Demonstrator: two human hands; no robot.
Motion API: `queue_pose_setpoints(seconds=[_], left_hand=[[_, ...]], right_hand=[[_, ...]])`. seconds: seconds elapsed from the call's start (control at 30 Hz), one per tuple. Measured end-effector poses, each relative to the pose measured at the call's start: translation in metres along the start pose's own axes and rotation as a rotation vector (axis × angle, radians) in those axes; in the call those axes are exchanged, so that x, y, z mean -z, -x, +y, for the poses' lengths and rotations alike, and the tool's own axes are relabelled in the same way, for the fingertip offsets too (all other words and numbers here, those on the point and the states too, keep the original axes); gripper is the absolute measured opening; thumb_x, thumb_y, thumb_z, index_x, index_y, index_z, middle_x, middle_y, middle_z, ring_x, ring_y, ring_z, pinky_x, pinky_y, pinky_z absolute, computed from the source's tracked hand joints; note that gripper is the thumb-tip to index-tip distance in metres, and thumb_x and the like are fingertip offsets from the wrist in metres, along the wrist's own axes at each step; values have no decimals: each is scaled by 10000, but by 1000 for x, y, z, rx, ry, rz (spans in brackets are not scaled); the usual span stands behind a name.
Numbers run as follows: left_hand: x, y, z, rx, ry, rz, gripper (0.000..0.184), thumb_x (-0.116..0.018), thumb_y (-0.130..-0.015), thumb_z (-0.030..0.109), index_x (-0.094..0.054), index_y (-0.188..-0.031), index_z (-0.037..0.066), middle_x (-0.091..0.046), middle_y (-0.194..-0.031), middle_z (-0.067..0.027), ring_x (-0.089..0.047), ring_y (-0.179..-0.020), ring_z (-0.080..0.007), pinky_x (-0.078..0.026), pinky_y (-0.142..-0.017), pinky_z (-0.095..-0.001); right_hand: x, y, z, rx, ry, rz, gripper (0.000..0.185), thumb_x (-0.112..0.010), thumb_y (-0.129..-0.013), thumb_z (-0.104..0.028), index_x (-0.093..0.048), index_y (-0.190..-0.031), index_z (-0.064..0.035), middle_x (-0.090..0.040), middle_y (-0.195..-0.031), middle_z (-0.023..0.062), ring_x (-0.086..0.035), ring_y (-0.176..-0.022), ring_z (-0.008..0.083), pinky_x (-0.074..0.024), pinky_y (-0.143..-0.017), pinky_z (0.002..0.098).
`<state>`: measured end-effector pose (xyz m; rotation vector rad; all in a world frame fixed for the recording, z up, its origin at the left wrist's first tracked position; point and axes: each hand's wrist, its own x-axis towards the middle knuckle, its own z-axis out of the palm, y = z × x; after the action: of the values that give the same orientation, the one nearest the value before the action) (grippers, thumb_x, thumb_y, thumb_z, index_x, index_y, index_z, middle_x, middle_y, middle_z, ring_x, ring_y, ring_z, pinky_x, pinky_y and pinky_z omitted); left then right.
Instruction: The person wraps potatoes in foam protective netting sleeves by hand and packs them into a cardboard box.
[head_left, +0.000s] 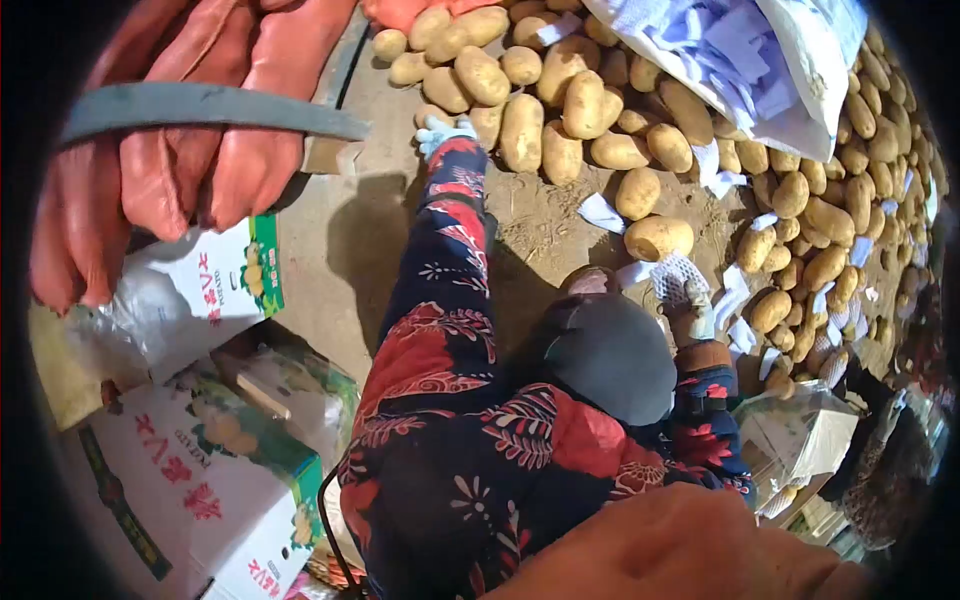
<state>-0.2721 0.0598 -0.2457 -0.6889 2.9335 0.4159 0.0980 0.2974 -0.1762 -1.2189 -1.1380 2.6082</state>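
Observation:
My left hand (445,135), in a pale blue glove, reaches out to the edge of the potato pile. Its fingers are spread beside a small potato (430,114) and another potato (487,125); whether they touch is hard to tell. Near my right knee, my gloved right hand (697,318) is closed on a white foam net sleeve (678,278). The fingers are partly hidden, and I cannot see whether anything is inside the sleeve. Just beyond the sleeve lies a large potato (659,238).
A white sack of lilac foam sleeves (740,55) rests on the potatoes. Loose sleeves (602,213) are scattered on the ground (385,230). Printed potato cartons (170,470) stand at left, under red bags (190,160) and a grey strap (210,106). Another carton (800,440) sits at right.

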Motion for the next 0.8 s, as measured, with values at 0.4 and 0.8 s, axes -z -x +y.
queue_pose_setpoints(seconds=[0.4, 0.8], left_hand=[[-31, 25, -51, -74, 1319, -684, 356, -647, -664, 40, -503, -981, -38, -583, -849, -136, -592, -698, -236, -518, -592, -353], [-42, 242, -17, -47, 1132, -1600, 287, -541, -848, 160, -514, -1103, 32, -598, -977, -81, -577, -870, -215, -469, -772, -357]], right_hand=[[-20, -21, 1, 215, -163, -203, 595, -590, -785, -243, -350, -1277, -9, -456, -1242, 110, -430, -1153, 246, -328, -972, 403], [-36, 9, -8, -71, -410, -294, 753, -682, -672, -311, -348, -1267, 7, -473, -1217, 160, -514, -1065, 259, -492, -770, 332]])
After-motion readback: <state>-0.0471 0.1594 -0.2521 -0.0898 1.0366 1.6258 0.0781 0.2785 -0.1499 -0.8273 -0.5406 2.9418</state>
